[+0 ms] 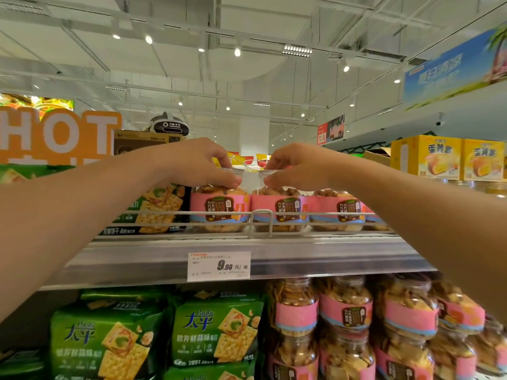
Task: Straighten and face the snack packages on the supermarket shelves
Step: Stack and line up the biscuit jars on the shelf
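Left jar (219, 209): clear plastic, pink label, biscuits inside; stands on the top shelf (164, 259) behind the wire rail (192, 213), label facing out.
Middle jar (279, 209): same kind, just beside the left jar, label facing out, behind the rail's upright loop.
Third jar (338, 211): same kind, next along to the right, partly hidden by the right forearm.
Left hand (197, 163): grip curled over the lid of the left jar, thumb and fingertips pinching its rim.
Right hand (296, 165): grip curled over the lid of the middle jar, fingers pinching the rim.
Green cracker packs, top shelf (162, 209): standing left of the jars, touching the left jar, partly behind the left forearm.
Price tag (219, 266): on the shelf edge, reads 9.90.
Lower shelf: green cracker packs (216, 333) at left, more pink-label jars (345, 308) stacked at right.
Yellow boxes (439, 157): far right, on top.
Orange "HOT" sign (57, 135): upper left.
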{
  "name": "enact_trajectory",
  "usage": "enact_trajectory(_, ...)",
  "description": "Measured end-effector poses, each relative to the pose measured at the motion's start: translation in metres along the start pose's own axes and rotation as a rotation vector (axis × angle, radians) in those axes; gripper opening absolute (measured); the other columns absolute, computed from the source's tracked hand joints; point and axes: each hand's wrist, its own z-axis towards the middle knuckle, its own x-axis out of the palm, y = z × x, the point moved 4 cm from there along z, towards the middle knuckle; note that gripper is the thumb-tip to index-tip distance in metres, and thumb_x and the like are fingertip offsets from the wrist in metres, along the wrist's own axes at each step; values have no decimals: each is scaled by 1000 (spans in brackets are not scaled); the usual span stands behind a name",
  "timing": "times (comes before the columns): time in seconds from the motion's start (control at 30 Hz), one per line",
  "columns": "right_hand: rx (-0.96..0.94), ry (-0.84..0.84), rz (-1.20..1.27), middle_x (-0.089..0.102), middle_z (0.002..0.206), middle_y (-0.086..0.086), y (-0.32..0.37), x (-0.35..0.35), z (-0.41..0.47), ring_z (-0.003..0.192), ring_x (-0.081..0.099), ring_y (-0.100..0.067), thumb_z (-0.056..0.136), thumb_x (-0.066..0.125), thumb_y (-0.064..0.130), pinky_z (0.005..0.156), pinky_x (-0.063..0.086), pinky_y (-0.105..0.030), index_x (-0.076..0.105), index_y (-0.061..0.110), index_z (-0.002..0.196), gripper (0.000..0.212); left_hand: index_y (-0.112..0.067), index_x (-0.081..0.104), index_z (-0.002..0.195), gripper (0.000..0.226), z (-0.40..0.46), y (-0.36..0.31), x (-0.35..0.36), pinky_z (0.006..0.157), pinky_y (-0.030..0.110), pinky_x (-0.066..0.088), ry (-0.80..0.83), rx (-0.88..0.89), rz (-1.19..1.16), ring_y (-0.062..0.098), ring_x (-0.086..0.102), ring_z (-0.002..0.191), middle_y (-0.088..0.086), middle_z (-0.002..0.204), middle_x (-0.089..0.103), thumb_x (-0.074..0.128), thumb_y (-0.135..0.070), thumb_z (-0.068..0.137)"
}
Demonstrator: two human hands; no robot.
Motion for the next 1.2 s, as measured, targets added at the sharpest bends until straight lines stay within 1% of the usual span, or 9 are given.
enact_trajectory(0.2,-44,-314,202,70,80,12,4,-55,-10,76,66,-4,86,67,39,65,51,-24,68,31,85,8,-30,68,93,32,-1,-21,-45,62,27,51,-323,100,-292,9,68,78,-5,92,70,77,-50,70)
enact_trajectory(0.33,-54,-498,193,73,88,1,-2,-110,-26,88,69,-18,85,69,36,79,56,-37,72,23,91,15,-26,70,98,40,5,-59,-70,77,41,57,-414,207,-419,15,70,86,-3,94,72,78,-50,68)
enact_trajectory(0.37,-48,-513,171,73,88,2,-5,-121,-32,87,69,-17,85,68,37,79,57,-36,73,24,91,14,-24,69,99,41,8,-70,-69,77,38,56,-411,236,-436,15,70,87,-2,95,72,77,-50,68)
enact_trajectory(0.53,17,-498,56,71,85,9,-41,-147,-57,78,68,-7,86,67,37,69,58,-23,73,27,94,14,-19,68,103,38,35,-120,-46,59,19,50,-362,320,-473,7,70,77,-1,94,72,77,-42,74)
enact_trajectory(0.8,30,-418,-62,69,81,14,-130,-146,-54,71,65,-1,87,66,35,58,54,-13,74,25,99,18,-20,71,94,43,97,-170,19,63,25,53,-282,243,-445,11,71,79,0,88,74,81,-48,63)
enact_trajectory(0.9,16,-383,-12,69,78,15,-158,-144,-44,68,63,1,87,65,37,48,47,-9,75,27,96,16,-24,73,85,33,113,-170,33,69,26,53,-305,200,-420,10,70,83,-6,81,74,79,-51,67)
enact_trajectory(1.03,-38,-344,33,71,76,11,-174,-140,-30,69,65,-2,87,65,39,54,50,-16,76,25,95,20,-33,75,86,44,115,-168,39,75,30,52,-271,165,-347,7,70,84,-12,85,75,71,-66,58)
enact_trajectory(1.13,-70,-340,59,72,79,6,-177,-135,-23,73,67,-8,88,63,38,63,55,-22,76,24,95,21,-34,75,90,44,111,-171,40,74,28,52,-275,152,-338,5,70,84,-13,87,74,69,-65,60)
enact_trajectory(1.2,-81,-332,70,72,80,7,-177,-133,-20,72,67,-7,88,62,39,60,54,-20,75,24,96,22,-29,75,93,41,110,-171,39,79,32,53,-281,124,-319,8,70,87,-10,89,75,70,-60,67)
